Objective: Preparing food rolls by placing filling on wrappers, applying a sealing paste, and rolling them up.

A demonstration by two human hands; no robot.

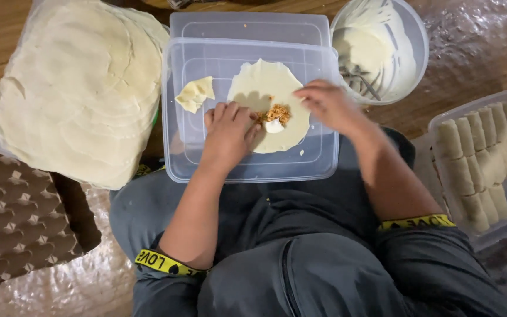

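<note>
Dark trousers (pixel 300 264) cover my knees beneath the clear upturned plastic tub (pixel 206 158). On it lies a thin, round, pale wrapper (pixel 265 82) with crumbly filling (pixel 277 111): soft, tearable, best lifted by its edge. My left hand (pixel 227 132) presses it, fingers curled; my right hand (pixel 327 105) pinches the rim. Finished rolls (pixel 482 158) fill the side tray; white paste (pixel 365 50) sits in the bowl.

Warm, fairly dim indoor light falls from above. The stack of round wrappers (pixel 80 88) and the bowl of white batter (pixel 382 47) look bright, almost washed out. Glare speckles the plastic sheet (pixel 476 35). The dark trousers (pixel 300 258) lose detail in shadow. Focus is soft throughout, softest at the edges.
</note>
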